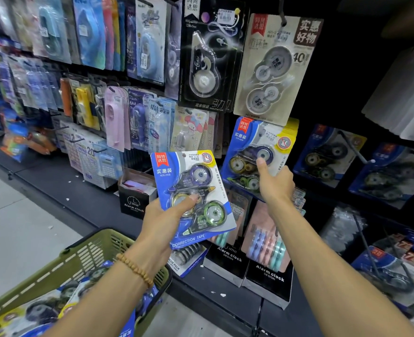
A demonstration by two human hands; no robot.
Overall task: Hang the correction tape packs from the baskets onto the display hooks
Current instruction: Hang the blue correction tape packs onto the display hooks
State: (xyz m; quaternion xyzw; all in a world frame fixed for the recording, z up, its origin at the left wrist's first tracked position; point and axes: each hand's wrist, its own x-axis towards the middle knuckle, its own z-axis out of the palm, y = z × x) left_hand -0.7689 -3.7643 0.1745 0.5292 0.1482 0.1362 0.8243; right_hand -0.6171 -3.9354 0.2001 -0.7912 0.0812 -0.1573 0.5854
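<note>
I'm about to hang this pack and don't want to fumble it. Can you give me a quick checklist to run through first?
1. Pack in hand: ok, left hand grips the correction tape pack.
2. Matching stock found: ok, right hand holds the hanging stack of the same packs.
3. Hang hole at the pack's top: ok, it shows by the top edge.
4. Hook tip free: cannot tell, it is hidden by the stack.
5. More packs waiting: ok, green basket holds several.
</note>
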